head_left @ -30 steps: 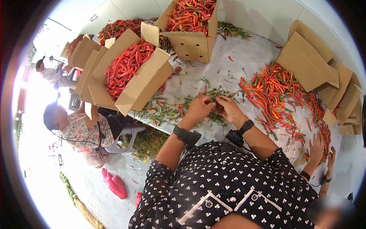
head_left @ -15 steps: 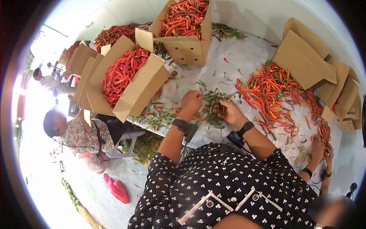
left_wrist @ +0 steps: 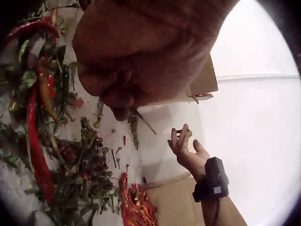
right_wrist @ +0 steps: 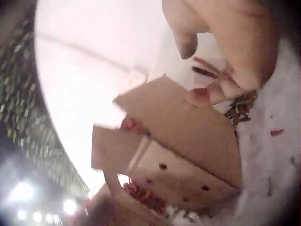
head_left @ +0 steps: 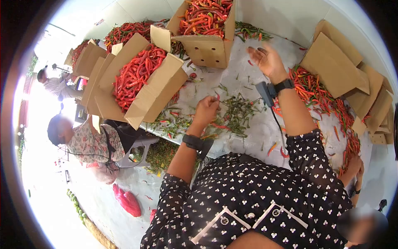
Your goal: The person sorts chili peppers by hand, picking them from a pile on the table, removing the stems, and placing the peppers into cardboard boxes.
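Right hand, upper centre-right: fingers loosely spread. One dark chilli and one red chilli show between thumb and fingers; cannot tell if gripped. Left hand, centre: fingers curled; cannot tell if anything is pinched. Just right of it, one heap of green stems on the desk. Containers, nearest two: top-centre carton, full of red and orange chillies; left-centre carton, full of red chillies. More cartons upper right, overlapping, count unclear. Loose chilli pile, right.
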Tool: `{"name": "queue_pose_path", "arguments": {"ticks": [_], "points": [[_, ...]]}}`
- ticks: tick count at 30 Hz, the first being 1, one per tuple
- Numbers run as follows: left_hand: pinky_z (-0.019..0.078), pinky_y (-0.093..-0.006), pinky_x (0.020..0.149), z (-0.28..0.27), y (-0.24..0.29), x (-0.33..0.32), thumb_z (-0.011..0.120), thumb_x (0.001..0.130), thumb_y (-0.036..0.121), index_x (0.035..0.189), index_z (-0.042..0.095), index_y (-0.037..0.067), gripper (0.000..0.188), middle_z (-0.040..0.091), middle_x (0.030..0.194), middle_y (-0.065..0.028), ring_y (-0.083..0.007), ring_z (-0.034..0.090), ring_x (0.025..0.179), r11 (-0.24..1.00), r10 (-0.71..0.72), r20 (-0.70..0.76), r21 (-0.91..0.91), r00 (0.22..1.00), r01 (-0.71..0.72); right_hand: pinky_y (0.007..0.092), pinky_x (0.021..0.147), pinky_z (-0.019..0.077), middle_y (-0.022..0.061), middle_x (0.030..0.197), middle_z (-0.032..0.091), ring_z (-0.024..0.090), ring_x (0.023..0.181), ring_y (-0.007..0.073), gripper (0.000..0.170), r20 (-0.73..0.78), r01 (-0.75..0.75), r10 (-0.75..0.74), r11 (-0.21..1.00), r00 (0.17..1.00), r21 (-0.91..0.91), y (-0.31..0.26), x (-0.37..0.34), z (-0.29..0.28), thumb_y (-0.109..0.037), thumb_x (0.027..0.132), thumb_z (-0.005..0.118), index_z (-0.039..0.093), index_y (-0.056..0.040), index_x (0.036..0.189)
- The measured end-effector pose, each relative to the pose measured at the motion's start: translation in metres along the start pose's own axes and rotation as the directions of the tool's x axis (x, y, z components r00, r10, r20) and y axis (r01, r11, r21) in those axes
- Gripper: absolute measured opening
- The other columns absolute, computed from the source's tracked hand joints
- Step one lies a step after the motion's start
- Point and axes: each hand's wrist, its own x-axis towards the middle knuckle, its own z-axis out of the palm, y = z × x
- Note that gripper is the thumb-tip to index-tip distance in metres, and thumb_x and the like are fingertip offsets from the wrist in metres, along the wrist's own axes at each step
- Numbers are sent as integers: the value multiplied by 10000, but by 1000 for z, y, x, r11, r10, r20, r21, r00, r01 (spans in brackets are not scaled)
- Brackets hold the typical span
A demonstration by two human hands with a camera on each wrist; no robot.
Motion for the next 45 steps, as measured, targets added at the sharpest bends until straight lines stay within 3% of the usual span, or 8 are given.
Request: {"name": "queue_pose_path", "arguments": {"ticks": [4, 11, 16, 18, 19, 22, 34, 45], "points": [[396, -237, 468, -4, -9, 0, 508, 821, 115, 874, 531, -28, 155, 585, 709, -49, -79, 499, 554, 996, 73, 10, 44, 997, -74, 342, 569, 455, 122, 747, 625, 595, 640, 245, 209, 125, 135, -54, 358, 991, -924, 67, -49, 9, -237, 740, 559, 601, -33, 761], [445, -284, 572, -10, -3, -21, 537, 780, 125, 904, 544, -22, 193, 625, 731, -115, -157, 581, 630, 983, 24, -123, 181, 992, -1, 443, 600, 446, 152, 699, 579, 569, 679, 337, 187, 470, 495, 169, -410, 866, -766, 164, -106, -13, -200, 624, 605, 623, -43, 724], [443, -276, 556, -14, -18, -33, 534, 784, 118, 894, 554, -24, 181, 617, 705, -104, -141, 567, 607, 986, 82, -105, 154, 991, -65, 420, 589, 445, 163, 691, 568, 572, 645, 305, 229, 498, 513, 136, -337, 857, -790, 168, -104, -22, -236, 619, 645, 626, -40, 737], [440, -270, 558, -15, -15, -37, 535, 785, 119, 856, 566, -30, 168, 596, 653, -71, -119, 556, 600, 971, 33, -96, 239, 995, -9, 345, 500, 412, 109, 637, 564, 546, 556, 195, 214, 355, 361, -71, 252, 932, -898, 161, -90, -29, -231, 674, 661, 620, -39, 760], [440, -270, 558, -13, -11, -40, 535, 785, 119, 856, 566, -30, 168, 596, 653, -71, -119, 556, 600, 971, 36, -94, 239, 995, -13, 345, 500, 412, 109, 637, 564, 546, 556, 195, 214, 356, 363, -74, 250, 932, -898, 153, -88, -29, -231, 674, 661, 620, -39, 760], [427, -268, 542, -2, -6, -42, 545, 785, 134, 803, 579, -26, 165, 557, 594, -38, -97, 521, 571, 994, 41, -30, 106, 999, -37, 191, 437, 301, -34, 658, 525, 458, 521, 51, 118, -8, -194, 224, 824, 974, -533, 128, -93, -24, -180, 785, 613, 576, -74, 822], [366, -239, 452, 17, 22, -47, 592, 774, 198, 737, 585, -32, 232, 459, 534, 9, -56, 426, 500, 962, 55, 145, 258, 988, -92, 212, 496, 368, -5, 659, 566, 472, 558, 58, 164, 34, 141, -166, 687, 986, -713, 141, -100, -24, -160, 758, 627, 608, -1, 794], [396, -259, 494, 19, 19, -45, 603, 756, 176, 773, 580, -21, 199, 499, 556, -50, -85, 443, 515, 966, 198, 305, 99, 932, -237, 237, 485, 381, 30, 640, 560, 508, 549, 107, 141, -139, -72, 16, 911, 990, -405, 135, -99, -25, -176, 794, 567, 576, -39, 763]]}}
